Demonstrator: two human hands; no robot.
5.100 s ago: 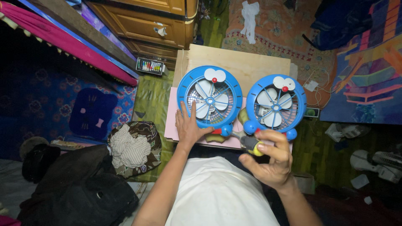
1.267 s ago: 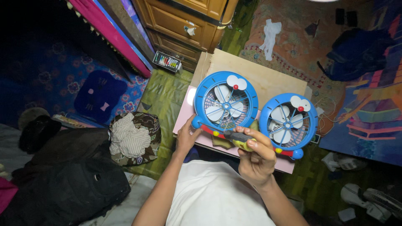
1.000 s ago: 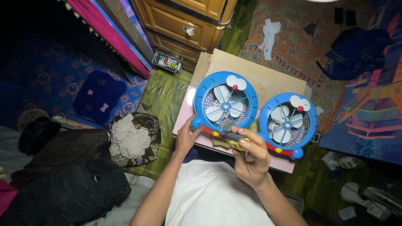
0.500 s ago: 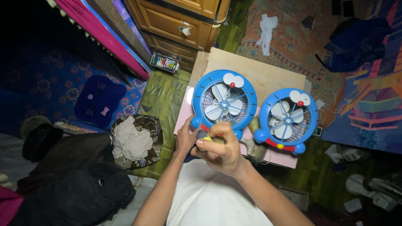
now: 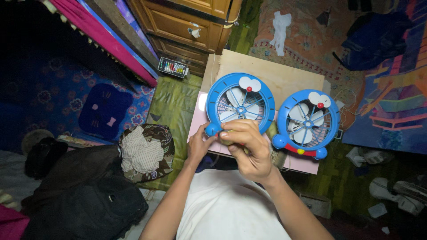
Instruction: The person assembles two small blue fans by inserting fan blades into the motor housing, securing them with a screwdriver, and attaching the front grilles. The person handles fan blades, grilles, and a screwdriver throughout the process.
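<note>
While the left hand (image 5: 199,144) pinches the round blue foot at the lower left of the nearer blue fan (image 5: 240,105), the right hand (image 5: 249,149) has its fingers (image 5: 235,129) curled shut around a yellow-handled screwdriver (image 5: 226,140), mostly hidden, at the fan's bottom edge. Just right of those fingers lies a second blue fan (image 5: 308,121), both on the pink tabletop (image 5: 195,122).
</note>
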